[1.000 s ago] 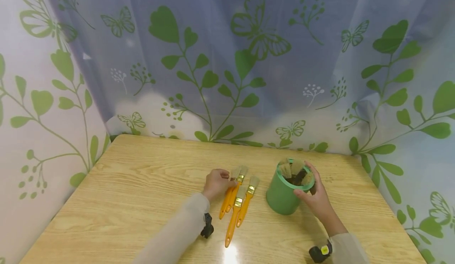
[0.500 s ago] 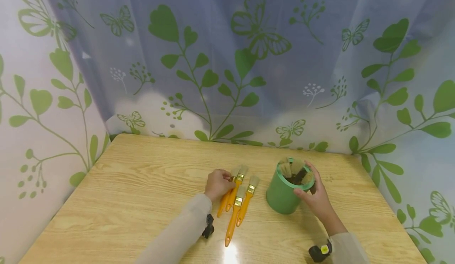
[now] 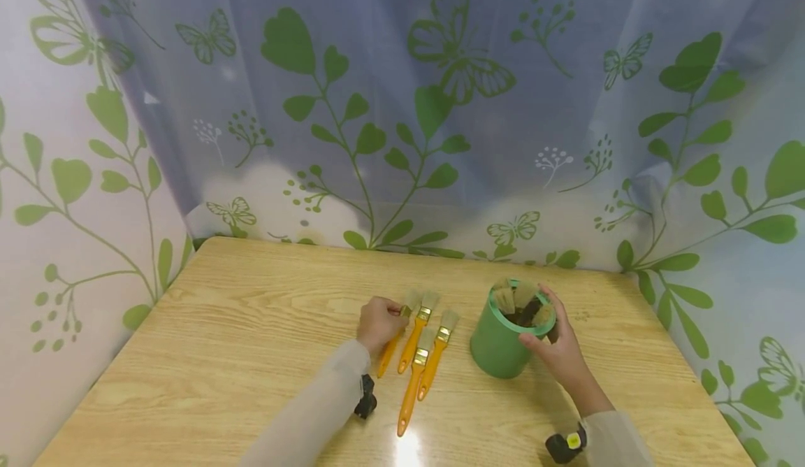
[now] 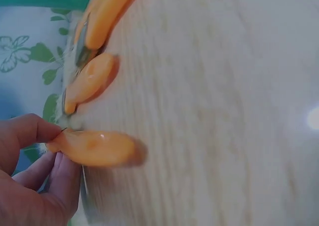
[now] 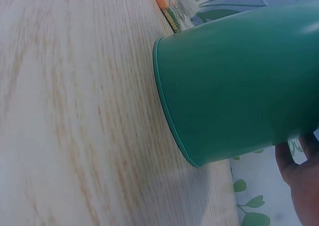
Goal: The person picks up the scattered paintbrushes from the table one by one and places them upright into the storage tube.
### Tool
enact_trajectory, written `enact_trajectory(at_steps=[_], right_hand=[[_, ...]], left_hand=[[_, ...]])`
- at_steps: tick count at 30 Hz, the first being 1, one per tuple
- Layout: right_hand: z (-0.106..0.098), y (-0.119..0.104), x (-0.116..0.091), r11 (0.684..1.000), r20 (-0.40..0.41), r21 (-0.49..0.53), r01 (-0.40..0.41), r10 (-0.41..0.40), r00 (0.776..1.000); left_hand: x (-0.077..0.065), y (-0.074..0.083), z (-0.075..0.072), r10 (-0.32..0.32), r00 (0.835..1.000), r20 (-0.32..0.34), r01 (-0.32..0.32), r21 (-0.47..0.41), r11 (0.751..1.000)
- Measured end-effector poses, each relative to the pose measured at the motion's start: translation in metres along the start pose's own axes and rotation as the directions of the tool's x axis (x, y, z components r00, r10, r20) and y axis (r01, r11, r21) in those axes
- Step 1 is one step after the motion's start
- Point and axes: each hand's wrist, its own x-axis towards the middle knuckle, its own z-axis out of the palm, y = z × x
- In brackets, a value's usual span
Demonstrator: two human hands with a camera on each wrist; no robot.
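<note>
Leftmost brush (image 3: 390,352), in the left hand (image 3: 379,324), now farther from the neighbouring brush (image 3: 415,336).

Brushes (image 3: 411,391) lie on the table (image 3: 264,313), left of the cup (image 3: 499,348).

Standing upright on the tabletop (image 3: 270,299) as a round green pot (image 3: 499,348), holding several pale-bristled brushes (image 3: 525,293) bristles-up, lying to its left as three orange-handled paintbrushes (image 3: 410,397), pointing bristles forward, being pinched beside them as a fourth paintbrush (image 3: 388,355).

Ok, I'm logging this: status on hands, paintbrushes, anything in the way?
Left hand pinches an orange-handled paintbrush. Right hand grips green brush holder. Possibly in the way: three other paintbrushes between left hand and holder.
</note>
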Motion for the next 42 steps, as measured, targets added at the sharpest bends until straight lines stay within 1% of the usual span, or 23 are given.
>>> enact_trajectory(at_steps=[5,9,12,16,18,24,31,36,42], right_hand=[[0.0,0.0,0.001,1.0,0.001,-0.002,0.017,-0.017,1.0],[-0.001,-0.002,0.003,1.0,-0.004,-0.008,0.024,-0.024,1.0],[-0.001,-0.002,0.003,1.0,-0.001,-0.007,0.017,-0.017,1.0],[-0.001,-0.002,0.002,1.0,0.004,-0.007,0.009,-0.009,1.0],[-0.001,-0.003,0.003,1.0,0.002,-0.008,0.004,-0.004,1.0],[-0.001,-0.004,0.004,1.0,-0.003,-0.005,-0.007,0.007,1.0],[-0.001,-0.003,0.004,1.0,-0.005,-0.01,-0.016,0.016,1.0],[0.0,-0.002,0.003,1.0,-0.005,-0.017,-0.009,0.009,1.0],[0.001,-0.002,0.001,1.0,-0.01,-0.017,-0.007,0.007,1.0]], left_hand=[[0.004,0.002,-0.01,-0.028,0.999,0.017,0.029,-0.067,0.997],[0.008,0.01,-0.018,-0.029,0.999,0.018,0.031,-0.102,0.994],[0.01,0.018,-0.023,-0.044,0.999,0.026,0.047,-0.133,0.99],[0.011,0.029,-0.029,-0.065,0.996,0.063,0.077,-0.21,0.975],[0.012,0.034,-0.031,-0.062,0.995,0.074,0.079,-0.249,0.965],[0.01,0.051,-0.036,-0.034,0.997,0.064,0.053,-0.337,0.94],[0.007,0.066,-0.038,0.004,0.997,0.08,0.031,-0.422,0.906],[0.001,0.079,-0.04,0.04,0.996,0.083,0.001,-0.451,0.893],[-0.008,0.097,-0.041,0.071,0.99,0.12,-0.004,-0.483,0.876]])
